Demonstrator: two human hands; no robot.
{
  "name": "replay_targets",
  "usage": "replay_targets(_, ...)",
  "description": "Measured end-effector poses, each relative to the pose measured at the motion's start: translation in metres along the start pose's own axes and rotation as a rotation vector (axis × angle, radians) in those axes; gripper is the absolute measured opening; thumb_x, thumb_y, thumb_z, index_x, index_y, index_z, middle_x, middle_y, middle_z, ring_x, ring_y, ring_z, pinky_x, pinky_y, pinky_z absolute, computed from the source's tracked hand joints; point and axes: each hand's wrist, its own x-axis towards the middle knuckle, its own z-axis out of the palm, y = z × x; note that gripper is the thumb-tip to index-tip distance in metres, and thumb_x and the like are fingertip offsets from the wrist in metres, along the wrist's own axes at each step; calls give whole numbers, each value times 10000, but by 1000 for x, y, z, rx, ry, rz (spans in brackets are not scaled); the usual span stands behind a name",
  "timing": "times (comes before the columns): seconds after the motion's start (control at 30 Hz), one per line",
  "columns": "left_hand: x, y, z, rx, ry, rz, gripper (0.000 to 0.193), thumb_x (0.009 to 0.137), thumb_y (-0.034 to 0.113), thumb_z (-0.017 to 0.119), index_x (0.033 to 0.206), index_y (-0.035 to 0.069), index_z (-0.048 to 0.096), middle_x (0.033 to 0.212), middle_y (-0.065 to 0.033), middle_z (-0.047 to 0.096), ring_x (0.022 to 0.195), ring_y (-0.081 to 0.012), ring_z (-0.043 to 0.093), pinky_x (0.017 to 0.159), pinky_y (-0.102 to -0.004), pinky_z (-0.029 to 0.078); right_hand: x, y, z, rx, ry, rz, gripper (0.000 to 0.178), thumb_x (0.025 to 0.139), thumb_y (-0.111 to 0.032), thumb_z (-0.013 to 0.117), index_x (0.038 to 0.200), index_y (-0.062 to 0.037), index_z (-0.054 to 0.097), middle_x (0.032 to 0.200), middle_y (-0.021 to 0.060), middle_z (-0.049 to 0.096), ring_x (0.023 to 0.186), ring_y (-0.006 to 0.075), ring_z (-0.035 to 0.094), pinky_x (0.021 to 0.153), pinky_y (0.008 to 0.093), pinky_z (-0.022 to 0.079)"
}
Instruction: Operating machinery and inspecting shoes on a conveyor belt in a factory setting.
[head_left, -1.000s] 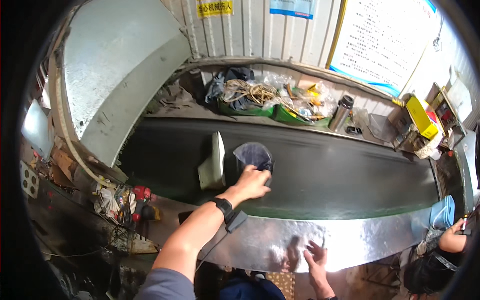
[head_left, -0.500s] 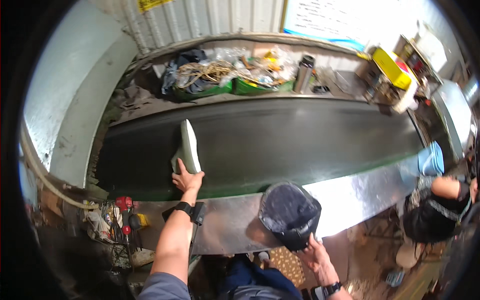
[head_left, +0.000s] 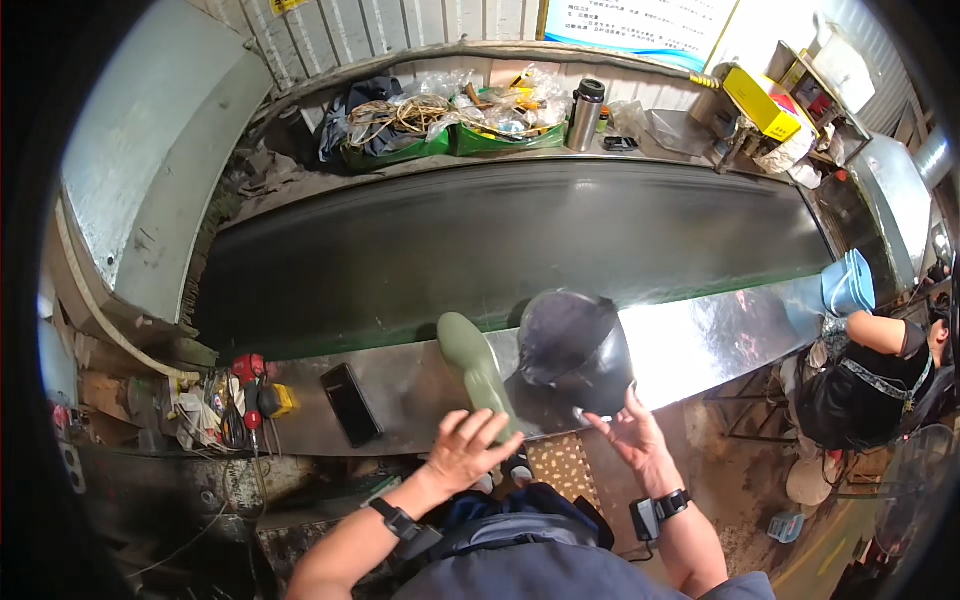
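On the metal ledge lies an olive-green shoe-shaped piece (head_left: 468,352), its narrow end toward me. My left hand (head_left: 467,452) is at that near end, fingers spread and overlapping its edge; whether they touch it I cannot tell. Just right of the piece stands a black bucket-like container (head_left: 590,350), tilted in view, its inside dark. My right hand (head_left: 636,440) is just below the container, palm up and open, with nothing in it. Something small and white shows at one fingertip. Both wrists wear dark straps with small boxes.
A dark conveyor belt (head_left: 480,245) runs behind the ledge. A black phone (head_left: 351,405) and red-and-yellow tools (head_left: 262,390) are at the left. Green bins (head_left: 395,150), a metal flask (head_left: 587,115) and a yellow box (head_left: 762,103) line the back. A co-worker (head_left: 860,385) sits right, beside blue containers (head_left: 848,283).
The green piece has come from the belt to the ledge, turned with another face up. My left hand has drawn back toward me. My right hand has let go of the black container.
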Motion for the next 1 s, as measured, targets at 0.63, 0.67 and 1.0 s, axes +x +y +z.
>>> replay_targets(0.63, 56, -105, -8, -2238, 29, -1661, 602, 1013, 494, 614, 1269, -50, 634, 1166, -150, 713, 1081, -245, 678, 986, -400, 530, -78, 55, 57, -1665, -553, -1055, 503, 733, -104, 870, 1211, -71, 714, 965, 90, 682, 891, 300, 672, 1082, 523, 499)
replay_targets(0.67, 46, -110, -1, -2017, -80, -1567, 516, 1021, 404, 628, 1255, -55, 638, 1172, -146, 716, 1079, -241, 684, 981, -393, 536, -81, 70, 42, -1768, -636, -1108, 495, 740, -104, 844, 1218, -80, 715, 927, 70, 658, 860, 269, 652, 1110, 553, 471)
replay_targets(1.0, 43, -134, 48, -1591, -218, -1441, 270, 960, 266, 745, 1061, 16, 723, 1060, -51, 710, 1033, -169, 625, 935, -359, 485, -71, 130, 19, -1767, -533, -1174, 498, 778, -77, 802, 1266, -112, 710, 924, 36, 626, 913, 253, 612, 1150, 576, 425)
